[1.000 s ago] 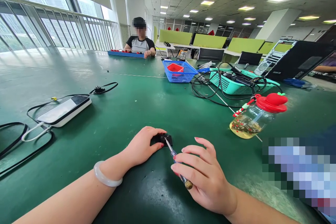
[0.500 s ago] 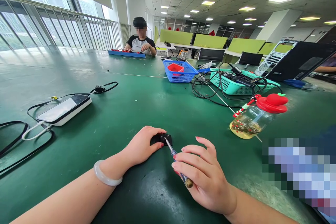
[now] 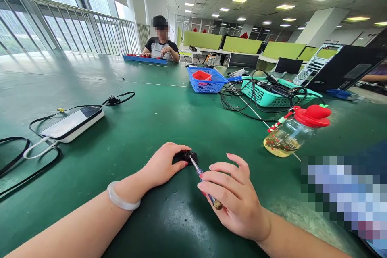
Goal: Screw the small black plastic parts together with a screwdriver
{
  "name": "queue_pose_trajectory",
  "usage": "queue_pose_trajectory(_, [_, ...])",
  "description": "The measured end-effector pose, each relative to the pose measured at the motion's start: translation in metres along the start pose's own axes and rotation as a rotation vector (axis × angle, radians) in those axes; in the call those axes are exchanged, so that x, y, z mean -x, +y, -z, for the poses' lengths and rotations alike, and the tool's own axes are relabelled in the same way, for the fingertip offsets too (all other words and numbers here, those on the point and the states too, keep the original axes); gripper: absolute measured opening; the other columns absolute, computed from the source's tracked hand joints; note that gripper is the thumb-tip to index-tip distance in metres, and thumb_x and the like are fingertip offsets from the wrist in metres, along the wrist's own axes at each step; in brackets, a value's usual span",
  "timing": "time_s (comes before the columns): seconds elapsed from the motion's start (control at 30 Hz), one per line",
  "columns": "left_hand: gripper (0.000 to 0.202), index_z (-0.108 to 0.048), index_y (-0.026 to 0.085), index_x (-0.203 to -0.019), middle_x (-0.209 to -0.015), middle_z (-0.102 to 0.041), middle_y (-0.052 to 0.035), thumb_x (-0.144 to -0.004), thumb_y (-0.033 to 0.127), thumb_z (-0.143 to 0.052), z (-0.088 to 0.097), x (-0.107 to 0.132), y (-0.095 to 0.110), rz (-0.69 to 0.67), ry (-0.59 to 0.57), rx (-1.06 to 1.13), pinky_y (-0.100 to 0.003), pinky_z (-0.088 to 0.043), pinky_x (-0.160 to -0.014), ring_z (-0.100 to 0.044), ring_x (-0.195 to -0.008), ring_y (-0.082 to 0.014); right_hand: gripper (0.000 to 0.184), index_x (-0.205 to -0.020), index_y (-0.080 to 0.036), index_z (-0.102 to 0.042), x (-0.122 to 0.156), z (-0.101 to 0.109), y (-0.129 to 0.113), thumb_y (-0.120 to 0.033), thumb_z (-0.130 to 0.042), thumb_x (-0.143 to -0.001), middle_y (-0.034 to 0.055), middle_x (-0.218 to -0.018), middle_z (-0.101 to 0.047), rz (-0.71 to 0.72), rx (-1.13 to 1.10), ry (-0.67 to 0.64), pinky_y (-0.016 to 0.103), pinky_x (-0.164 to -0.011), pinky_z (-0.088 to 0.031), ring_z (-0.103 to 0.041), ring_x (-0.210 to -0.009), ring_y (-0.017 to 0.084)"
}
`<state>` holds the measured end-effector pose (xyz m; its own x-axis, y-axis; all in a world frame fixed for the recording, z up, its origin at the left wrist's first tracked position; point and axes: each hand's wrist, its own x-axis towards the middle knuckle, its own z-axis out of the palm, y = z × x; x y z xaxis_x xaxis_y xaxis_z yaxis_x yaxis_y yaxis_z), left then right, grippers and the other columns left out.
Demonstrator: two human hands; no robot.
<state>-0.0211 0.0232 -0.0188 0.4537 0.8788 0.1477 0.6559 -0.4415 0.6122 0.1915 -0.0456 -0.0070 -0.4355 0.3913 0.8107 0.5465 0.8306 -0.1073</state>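
A small black block-like part (image 3: 191, 155) lies on the green table (image 3: 145, 121), pinched between the thumb and fingers of my left hand (image 3: 165, 164). Its exact kind is too small to make out. My right hand (image 3: 238, 197) grips a screwdriver (image 3: 198, 170) with a clear bluish handle and a brass-coloured end. The screwdriver slants down to the left, its tip touching the top of the black part. My right thumb and fingertips close on the handle, while the outer fingers stay raised.
A glass jar (image 3: 282, 139) with a red lid stands to the right. Behind it are a teal basket (image 3: 269, 96) of cables and a blue basket (image 3: 207, 84). A white device (image 3: 72, 124) with cords lies left. A person (image 3: 163, 46) sits beyond a blue tray (image 3: 145, 60).
The whole view has shifted slightly. My left hand still pinches the black part, and the screwdriver tip remains on it, with hardly any change in either hand's hold.
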Motion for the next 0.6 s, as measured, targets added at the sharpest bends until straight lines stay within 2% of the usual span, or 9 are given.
queue_pose_trajectory(0.33, [0.036, -0.063, 0.027, -0.117, -0.117, -0.069, -0.0014, -0.082, 0.025, -0.063, -0.0015, -0.0005, -0.0011, 0.007, 0.011, -0.008, -0.040, -0.047, -0.099, -0.060, -0.110, -0.0221, 0.023, -0.094, -0.021, -0.067, -0.0001, 0.0021, 0.0011, -0.006, -0.053, -0.081, 0.0002, -0.094, -0.073, 0.102, -0.022, -0.100, 0.048, -0.105, -0.033, -0.061, -0.095, 0.019])
queue_pose_trajectory(0.6, [0.035, -0.063, 0.027, -0.117, -0.117, -0.069, -0.0021, -0.082, 0.026, -0.063, -0.0010, 0.0000, -0.0015, 0.001, 0.013, -0.001, -0.041, -0.047, -0.099, -0.060, -0.110, -0.0227, 0.021, -0.091, -0.023, -0.067, 0.0011, 0.0000, -0.0002, -0.007, -0.060, -0.080, -0.0019, -0.091, -0.074, -0.003, 0.005, -0.021, 0.049, -0.105, -0.032, -0.062, -0.091, 0.019])
